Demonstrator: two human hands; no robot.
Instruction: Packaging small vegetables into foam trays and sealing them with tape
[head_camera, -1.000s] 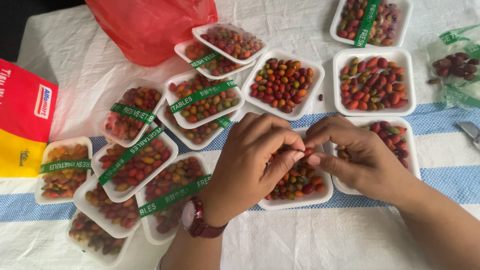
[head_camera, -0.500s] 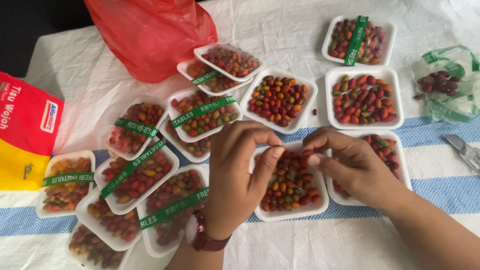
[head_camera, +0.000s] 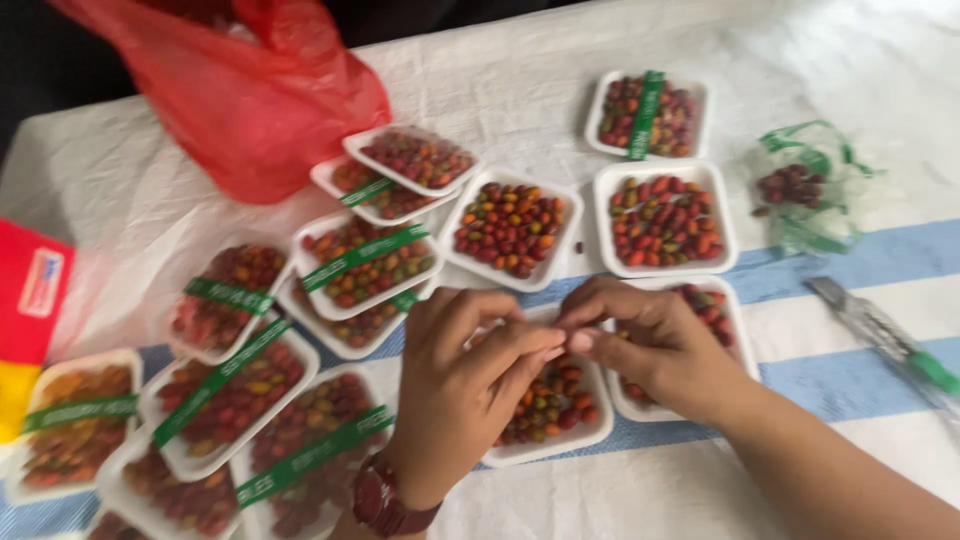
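— What are your hands on?

— Only the head view here, and it is blurred. My left hand (head_camera: 470, 375) and my right hand (head_camera: 650, 345) meet fingertip to fingertip over the open white tray (head_camera: 560, 445) nearest me. Both hands are curled, thumbs pressed toward the forefingers — whether a fruit sits pinched between them I cannot tell. There is a dark red watch (head_camera: 385, 500) on my left wrist.

— And the tray?

— It lies on the white cloth with blue stripes (head_camera: 840, 270), full of small red, orange and green fruits (head_camera: 545, 405), right under my fingers. My right hand partly covers a second open tray (head_camera: 735, 330) just beside it.

— What else is around?

— To my left, a crowd of wrapped trays (head_camera: 365, 260) bound with green tape, some overlapping. Farther away, two more open trays (head_camera: 665, 215), side by side. A red plastic bag (head_camera: 260, 90) at the far left, a clear bag of dark fruits (head_camera: 805, 190) at the far right, and a tool with a green handle (head_camera: 900, 345) to my right.
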